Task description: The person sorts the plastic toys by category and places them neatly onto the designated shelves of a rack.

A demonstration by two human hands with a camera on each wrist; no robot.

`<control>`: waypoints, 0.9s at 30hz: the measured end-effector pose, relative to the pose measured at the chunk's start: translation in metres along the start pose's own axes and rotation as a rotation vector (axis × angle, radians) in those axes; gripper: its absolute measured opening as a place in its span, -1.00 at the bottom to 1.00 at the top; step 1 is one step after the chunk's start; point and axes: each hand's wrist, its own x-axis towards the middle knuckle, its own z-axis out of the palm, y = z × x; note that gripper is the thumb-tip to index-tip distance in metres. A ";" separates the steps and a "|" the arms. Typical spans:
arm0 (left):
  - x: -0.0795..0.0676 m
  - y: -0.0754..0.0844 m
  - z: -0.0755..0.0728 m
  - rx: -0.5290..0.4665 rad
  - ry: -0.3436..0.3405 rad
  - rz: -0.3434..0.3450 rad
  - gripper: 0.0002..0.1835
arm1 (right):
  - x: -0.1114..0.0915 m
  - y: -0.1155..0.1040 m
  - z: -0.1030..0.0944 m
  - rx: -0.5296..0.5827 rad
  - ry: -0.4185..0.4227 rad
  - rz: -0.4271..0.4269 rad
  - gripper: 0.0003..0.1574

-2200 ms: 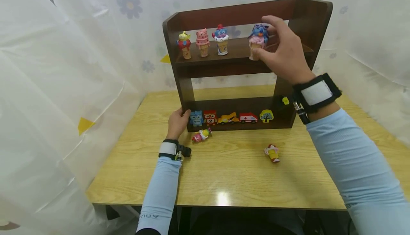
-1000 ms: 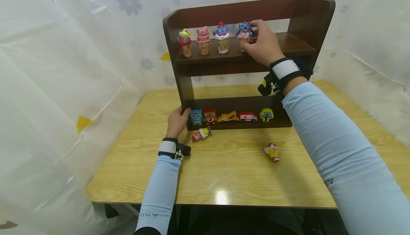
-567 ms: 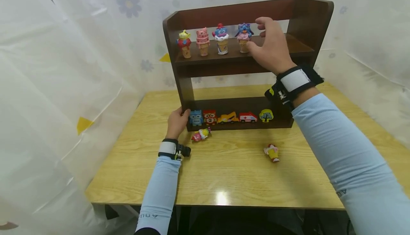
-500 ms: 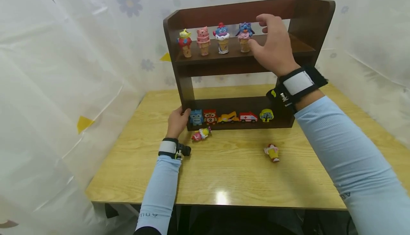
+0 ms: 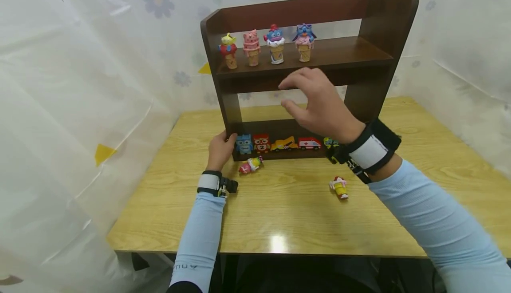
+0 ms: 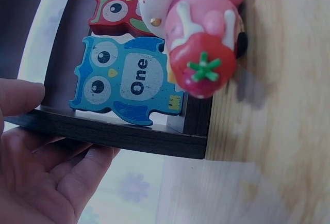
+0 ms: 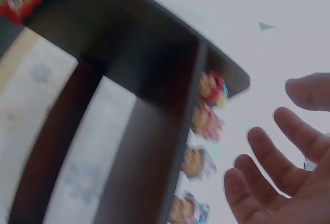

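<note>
My left hand (image 5: 219, 152) grips the lower left side panel of a dark brown wooden shelf (image 5: 271, 84). In the left wrist view its thumb is on one side of the panel (image 6: 129, 140) and the fingers on the other. My right hand (image 5: 319, 104), fingers loosely bent and holding nothing, hangs in front of the shelf below the upper board. Upright on that board are ice-cream-cone figures: a yellow-headed one (image 5: 229, 51), a pink bear (image 5: 252, 48), a blue one with a red top (image 5: 275, 44) and a blue-and-pink one (image 5: 304, 42) at the right.
Along the bottom shelf stand a blue owl (image 5: 244, 144), a red owl (image 5: 261, 143), a yellow truck (image 5: 284, 144), an ambulance (image 5: 309, 143) and a tree block (image 5: 329, 142), partly hidden. Two figures, one pink and yellow (image 5: 251, 165), one yellow (image 5: 340, 188), lie on the wooden table (image 5: 279, 213).
My right hand set the blue-and-pink cone figure on the upper board beside the others, let it go, then drew back and moved down. The left hand has stayed on the shelf's side.
</note>
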 end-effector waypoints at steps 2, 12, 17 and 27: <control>0.001 0.001 0.001 -0.004 -0.003 0.006 -0.59 | -0.010 -0.001 0.010 -0.003 -0.062 -0.004 -0.67; 0.000 0.000 0.002 -0.002 -0.001 0.000 -0.62 | -0.035 -0.004 0.079 0.016 -0.367 0.062 -0.65; 0.000 0.001 0.002 0.000 0.001 -0.012 -0.63 | -0.047 0.002 0.116 0.010 -0.485 0.113 -0.64; 0.000 0.001 0.002 0.009 -0.013 -0.012 -0.61 | -0.046 0.007 0.162 -0.034 -0.681 0.164 -0.56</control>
